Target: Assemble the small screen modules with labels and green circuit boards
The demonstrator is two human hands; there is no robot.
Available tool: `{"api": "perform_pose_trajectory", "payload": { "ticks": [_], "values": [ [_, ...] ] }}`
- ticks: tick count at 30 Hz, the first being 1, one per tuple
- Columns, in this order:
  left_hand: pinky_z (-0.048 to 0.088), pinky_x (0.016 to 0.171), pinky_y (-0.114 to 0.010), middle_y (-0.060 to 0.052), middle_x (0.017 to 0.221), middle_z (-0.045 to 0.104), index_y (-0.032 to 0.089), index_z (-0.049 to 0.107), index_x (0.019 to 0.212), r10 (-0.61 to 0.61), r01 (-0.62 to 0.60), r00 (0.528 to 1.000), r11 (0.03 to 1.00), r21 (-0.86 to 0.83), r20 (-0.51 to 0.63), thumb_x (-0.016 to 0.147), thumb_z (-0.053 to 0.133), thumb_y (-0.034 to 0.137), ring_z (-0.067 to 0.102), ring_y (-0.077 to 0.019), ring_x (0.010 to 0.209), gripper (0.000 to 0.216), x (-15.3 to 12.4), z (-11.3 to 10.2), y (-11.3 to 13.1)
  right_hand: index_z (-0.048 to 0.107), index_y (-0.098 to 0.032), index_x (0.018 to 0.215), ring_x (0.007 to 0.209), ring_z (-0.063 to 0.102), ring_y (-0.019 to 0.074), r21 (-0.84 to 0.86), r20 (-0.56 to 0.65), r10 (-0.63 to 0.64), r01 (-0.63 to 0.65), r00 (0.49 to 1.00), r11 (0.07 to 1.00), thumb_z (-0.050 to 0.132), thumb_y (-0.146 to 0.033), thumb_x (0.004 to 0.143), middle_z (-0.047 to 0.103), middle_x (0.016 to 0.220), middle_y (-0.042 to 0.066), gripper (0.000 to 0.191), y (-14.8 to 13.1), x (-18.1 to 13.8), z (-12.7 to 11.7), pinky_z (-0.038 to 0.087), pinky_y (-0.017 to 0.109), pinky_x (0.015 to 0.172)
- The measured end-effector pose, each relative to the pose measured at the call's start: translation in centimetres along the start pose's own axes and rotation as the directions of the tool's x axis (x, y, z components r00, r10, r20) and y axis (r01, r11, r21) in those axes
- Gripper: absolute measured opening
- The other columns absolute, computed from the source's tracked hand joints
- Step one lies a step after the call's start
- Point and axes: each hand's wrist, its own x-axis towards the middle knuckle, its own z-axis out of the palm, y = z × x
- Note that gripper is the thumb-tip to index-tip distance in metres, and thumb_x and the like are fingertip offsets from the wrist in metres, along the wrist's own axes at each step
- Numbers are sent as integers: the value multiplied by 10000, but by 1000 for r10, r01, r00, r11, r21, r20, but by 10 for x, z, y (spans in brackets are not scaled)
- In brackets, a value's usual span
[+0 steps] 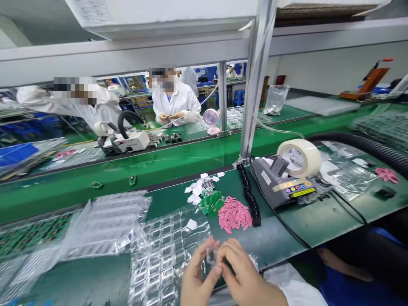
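Observation:
Close to the bench's front edge, my left hand and my right hand meet, fingertips nearly touching. Pinched between them is a small clear plastic piece, partly hidden by my fingers. Just beyond my hands lies a heap of pink strips. Beside it are small green circuit boards and scattered white square pieces. To the left of my left hand rests a clear compartment tray with a plastic sheet over part of it.
A grey tape dispenser with a cream tape roll stands at right, its black cable crossing the bench. A black braided strip lies near the metal post. More clear trays fill the left. Two co-workers sit across the green conveyor belt.

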Motion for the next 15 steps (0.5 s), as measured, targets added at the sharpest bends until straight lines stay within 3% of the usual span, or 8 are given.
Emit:
{"api": "perform_pose_trajectory", "payload": {
  "ticks": [4, 8, 11, 15],
  "values": [
    [448, 951, -365, -110, 1049, 698, 188, 663, 950, -99, 107, 994, 977, -184, 51, 657, 706, 395, 610, -251, 1036, 361, 17, 41, 10, 442, -230, 900, 748, 549, 161, -68, -210, 128, -145, 969, 987, 329, -343, 914, 546, 800, 18, 161, 47, -23, -16, 459, 280, 677],
    [454, 881, -307, -75, 919, 708, 178, 677, 850, -124, 163, 981, 945, -282, 149, 632, 735, 376, 619, -204, 934, 300, 27, 60, 25, 449, -199, 977, 738, 541, 213, -164, -449, 293, -400, 844, 902, 453, -455, 864, 522, 821, 54, 280, 107, -24, -46, 433, 330, 616],
    [461, 784, -285, -53, 828, 683, 166, 661, 842, -156, 241, 956, 901, -359, 250, 614, 756, 352, 609, -164, 812, 310, 32, 71, 35, 499, -195, 806, 647, 512, 166, -196, -452, 335, -459, 827, 867, 555, -480, 808, 508, 736, 11, 290, 135, -19, -57, 402, 288, 557],
    [447, 784, -305, -26, 766, 660, 185, 614, 984, -158, 263, 946, 884, -386, 283, 589, 776, 353, 592, -157, 796, 459, 37, 84, 49, 511, -164, 696, 569, 464, 98, -169, -416, 339, -438, 844, 883, 533, -432, 862, 473, 642, -42, 316, 147, -21, -62, 403, 251, 558]
  ]
}}
